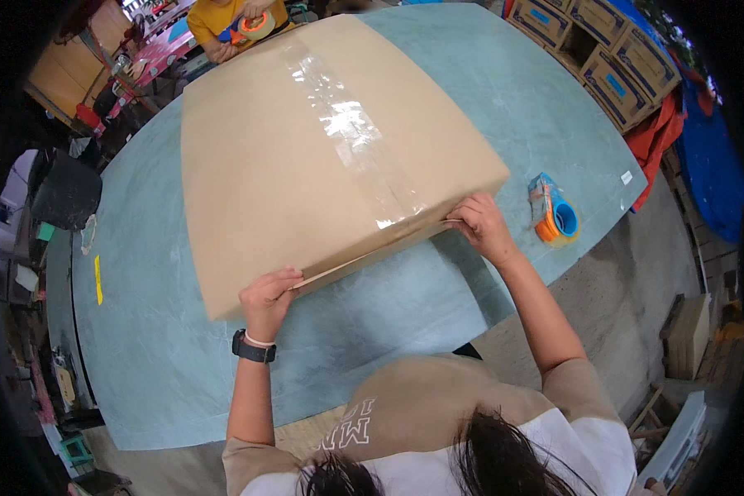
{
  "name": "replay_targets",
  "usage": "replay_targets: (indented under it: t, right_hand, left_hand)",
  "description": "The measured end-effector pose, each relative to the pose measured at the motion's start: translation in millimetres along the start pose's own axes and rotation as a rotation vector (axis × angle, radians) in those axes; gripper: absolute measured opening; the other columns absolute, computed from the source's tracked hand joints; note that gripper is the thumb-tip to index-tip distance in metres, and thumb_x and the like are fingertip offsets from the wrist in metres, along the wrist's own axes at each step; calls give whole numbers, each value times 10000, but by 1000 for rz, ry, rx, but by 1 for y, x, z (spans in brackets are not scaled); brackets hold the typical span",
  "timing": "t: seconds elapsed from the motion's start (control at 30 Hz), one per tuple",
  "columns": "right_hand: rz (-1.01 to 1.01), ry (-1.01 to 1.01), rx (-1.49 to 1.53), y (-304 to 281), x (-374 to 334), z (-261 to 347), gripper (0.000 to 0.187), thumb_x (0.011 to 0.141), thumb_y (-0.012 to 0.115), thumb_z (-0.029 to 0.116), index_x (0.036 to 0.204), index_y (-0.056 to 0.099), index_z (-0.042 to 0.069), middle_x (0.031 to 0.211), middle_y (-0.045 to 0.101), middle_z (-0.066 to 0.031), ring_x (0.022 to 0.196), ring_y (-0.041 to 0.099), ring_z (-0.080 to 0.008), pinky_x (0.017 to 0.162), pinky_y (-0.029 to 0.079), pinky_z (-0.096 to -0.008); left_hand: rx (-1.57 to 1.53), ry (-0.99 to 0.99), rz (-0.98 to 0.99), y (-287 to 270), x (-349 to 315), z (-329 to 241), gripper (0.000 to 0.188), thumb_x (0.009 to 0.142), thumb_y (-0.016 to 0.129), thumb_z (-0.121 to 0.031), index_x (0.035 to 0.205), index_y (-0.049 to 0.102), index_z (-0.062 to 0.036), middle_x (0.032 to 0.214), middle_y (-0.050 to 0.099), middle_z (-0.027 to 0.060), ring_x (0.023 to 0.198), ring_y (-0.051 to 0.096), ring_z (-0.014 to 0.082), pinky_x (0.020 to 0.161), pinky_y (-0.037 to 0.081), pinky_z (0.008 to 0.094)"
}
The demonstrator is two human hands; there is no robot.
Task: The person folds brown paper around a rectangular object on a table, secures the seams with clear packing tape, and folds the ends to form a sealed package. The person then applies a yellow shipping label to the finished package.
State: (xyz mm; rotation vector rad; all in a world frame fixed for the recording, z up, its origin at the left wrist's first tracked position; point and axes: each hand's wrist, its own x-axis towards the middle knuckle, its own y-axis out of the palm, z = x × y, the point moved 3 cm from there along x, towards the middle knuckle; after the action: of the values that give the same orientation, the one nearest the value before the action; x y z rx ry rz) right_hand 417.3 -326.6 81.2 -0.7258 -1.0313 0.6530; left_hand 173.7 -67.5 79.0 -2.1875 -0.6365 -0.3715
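Note:
A large brown cardboard box (273, 157) lies on the blue-green table (140, 355), with a strip of clear packing tape (339, 116) running down its top. At its near side, a narrow cardboard flap (364, 261) stands out from the wall. My left hand (269, 300) is closed on the left end of that flap, near the box's front left corner. Thumb and fingers of my right hand (481, 226) pinch the flap's other end, by the front right corner. To the right of the box rests a blue and orange tape dispenser (554, 211), apart from my right hand.
Across the table, a person in a yellow shirt (215, 21) holds another tape dispenser (256, 26) by the box's far edge. Printed cartons (616, 70) are stacked at the far right. A yellow strip (98, 279) lies on the table's left side. Flat boards (686, 335) stand at lower right.

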Motion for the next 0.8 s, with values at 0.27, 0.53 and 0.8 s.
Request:
replay_targets:
  t: [0.27, 0.53, 0.8]
  right_hand:
    - [83, -77, 26, -7, 42, -4, 145, 606, 703, 133, 668, 586, 73, 680, 551, -18, 677, 505, -208, 617, 418, -318]
    - [224, 18, 215, 6, 47, -27, 161, 600, 721, 171, 662, 609, 74, 668, 552, -29, 647, 503, -206, 564, 418, -312]
    - [589, -58, 287, 4, 71, -58, 264, 692, 696, 287, 739, 546, 74, 699, 548, -92, 635, 541, -269, 567, 428, -344]
  left_hand:
    - [-132, -227, -132, -2, 1, 3, 99, 648, 675, 27, 739, 669, -11, 781, 656, 110, 722, 624, 177, 653, 497, 265]
    - [91, -267, -395, 10, -3, -4, 101, 663, 699, -53, 685, 607, -18, 736, 599, 82, 765, 577, 217, 677, 453, 302]
    - [449, -387, -566, 30, -6, 2, 240, 666, 713, -230, 657, 539, -65, 994, 487, 93, 1058, 407, 294, 908, 289, 432]
